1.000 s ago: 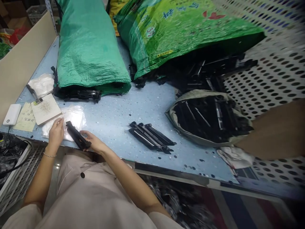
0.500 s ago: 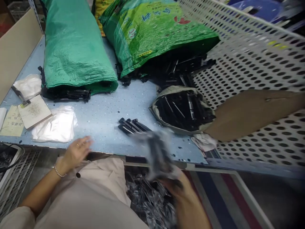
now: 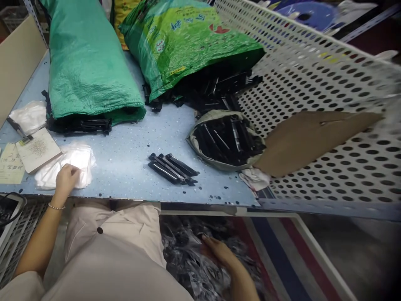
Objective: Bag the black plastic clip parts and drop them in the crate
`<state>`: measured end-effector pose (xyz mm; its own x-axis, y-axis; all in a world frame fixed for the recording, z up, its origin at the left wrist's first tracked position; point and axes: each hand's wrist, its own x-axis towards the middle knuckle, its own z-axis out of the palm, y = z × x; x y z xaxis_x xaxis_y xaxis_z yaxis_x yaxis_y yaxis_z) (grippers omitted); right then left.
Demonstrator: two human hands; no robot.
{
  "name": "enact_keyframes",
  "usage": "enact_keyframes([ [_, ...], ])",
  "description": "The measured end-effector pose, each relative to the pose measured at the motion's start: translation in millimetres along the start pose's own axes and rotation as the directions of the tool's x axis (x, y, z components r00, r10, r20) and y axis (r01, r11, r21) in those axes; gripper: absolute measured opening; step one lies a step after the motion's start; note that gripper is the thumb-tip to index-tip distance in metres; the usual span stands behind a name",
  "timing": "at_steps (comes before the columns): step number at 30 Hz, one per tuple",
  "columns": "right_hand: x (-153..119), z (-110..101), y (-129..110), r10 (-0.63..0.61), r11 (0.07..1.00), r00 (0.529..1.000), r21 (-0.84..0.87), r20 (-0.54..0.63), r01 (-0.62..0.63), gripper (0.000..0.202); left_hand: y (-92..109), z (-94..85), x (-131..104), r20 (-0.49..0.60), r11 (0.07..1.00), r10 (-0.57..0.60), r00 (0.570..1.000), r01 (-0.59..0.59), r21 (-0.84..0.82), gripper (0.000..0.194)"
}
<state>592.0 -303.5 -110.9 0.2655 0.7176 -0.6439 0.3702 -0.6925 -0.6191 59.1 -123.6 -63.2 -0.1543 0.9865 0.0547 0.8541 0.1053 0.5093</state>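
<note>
My left hand [image 3: 67,179] rests at the stack of clear plastic bags [image 3: 86,161] on the table's left front, thumb and fingertips pinched together at its surface. Whether a bag is between them cannot be made out. Below the table edge, my right hand [image 3: 217,250] reaches over a bin of bagged black parts [image 3: 184,255]; its fingers are partly hidden, and what they touch is unclear. Several loose black plastic parts [image 3: 172,169] lie side by side on the blue table [image 3: 125,167]. To their right, an open grey-green sack [image 3: 227,140] is full of similar parts.
A green sack [image 3: 90,71] and a printed green bag [image 3: 191,46] spill black parts at the back. A perforated white panel [image 3: 344,96] borders the right, with brown cardboard [image 3: 310,138] against it. A square block [image 3: 39,149] and paper note [image 3: 11,165] lie left.
My left hand has moved left onto the plastic bags, its fingers now closed. My right hand has gone down to the bin, and the bagged black parts it held are out of it. The view has shifted.
</note>
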Motion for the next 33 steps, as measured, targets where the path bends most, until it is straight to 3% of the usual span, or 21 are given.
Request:
enact_keyframes([
  [3,8.8,-20.4,-66.5,-0.111,0.993,0.971,0.066,0.213,0.099,0.047,5.5,-1.2,-2.5,-0.048,0.999,-0.052,0.997,0.053,0.012,0.012],
  [5,18.2,-15.7,-122.2,-0.294,0.954,0.943,-0.007,0.156,0.299,0.051,11.9,1.5,-8.2,-0.081,0.991,0.016,0.997,-0.005,0.136,0.017],
  [6,24.5,-5.9,-150.2,-0.352,0.927,0.933,-0.106,0.076,0.359,0.052,14.2,3.0,-10.7,-0.075,0.979,0.063,0.995,-0.047,0.199,0.019],
  [8,37.4,24.6,-200.1,-0.377,0.855,0.925,-0.404,-0.055,0.324,0.052,14.6,4.7,-12.5,-0.044,0.963,0.119,0.992,-0.105,0.248,0.02],
  [11,46.2,75.3,-244.7,-0.355,0.623,0.935,-0.75,-0.014,0.225,0.056,6.4,1.4,-9.2,-0.017,0.993,0.061,0.998,-0.059,0.105,0.021],
  [13,41.6,96.7,-251.2,-0.364,0.54,0.926,-0.787,0.101,0.298,0.053,1.6,-1.9,-8.9,-0.021,1.0,0.012,1.0,-0.012,0.007,0.02],
  [15,32.7,104.1,-243.7,-0.367,0.53,0.913,-0.767,0.177,0.362,0.049,1.8,-2.5,-12.5,-0.034,0.999,0.042,0.999,-0.041,0.023,0.02],
  [18,23.3,96.0,-218.3,-0.351,0.521,0.92,-0.78,0.174,0.346,0.041,7.0,1.9,-18.5,-0.017,0.98,0.153,0.988,-0.149,0.135,0.015],
  [20,24.0,84.1,-197.9,-0.37,0.534,0.919,-0.78,0.133,0.327,0.031,6.3,4.6,-16.5,-0.01,0.985,0.14,0.99,-0.138,0.104,0.013],
  [22,28.8,71.5,-178.9,-0.403,0.611,0.912,-0.719,0.077,0.331,0.027,-0.9,4.5,-8.8,-0.026,0.998,0.044,0.999,-0.045,-0.048,0.011],
  [24,33.7,63.4,-166.7,-0.403,0.754,0.914,-0.552,0.038,0.356,0.038,-12.1,1.7,1.4,-0.001,0.96,-0.073,0.997,0.07,-0.272,0.018],
  [27,33.8,71.4,-171.0,-0.38,0.919,0.913,-0.056,0.148,0.391,0.056,-25.8,-4.3,12.0,0.131,0.813,-0.174,0.976,0.218,-0.541,0.026],
  [29,28.9,95.2,-188.8,-0.396,0.905,0.864,0.291,0.31,0.31,0.053,-28.2,-7.1,12.6,0.134,0.781,-0.188,0.973,0.23,-0.58,0.025],
  [30,25.8,112.2,-200.5,-0.407,0.878,0.823,0.417,0.396,0.233,0.048,-27.5,-7.8,11.0,0.082,0.815,-0.173,0.982,0.189,-0.548,0.022],
  [33,19.0,174.9,-236.0,-0.416,0.796,0.659,0.601,0.627,-0.07,0.036,-23.1,-7.7,2.8,-0.1,0.957,0.014,0.995,-0.042,-0.287,0.015],
])
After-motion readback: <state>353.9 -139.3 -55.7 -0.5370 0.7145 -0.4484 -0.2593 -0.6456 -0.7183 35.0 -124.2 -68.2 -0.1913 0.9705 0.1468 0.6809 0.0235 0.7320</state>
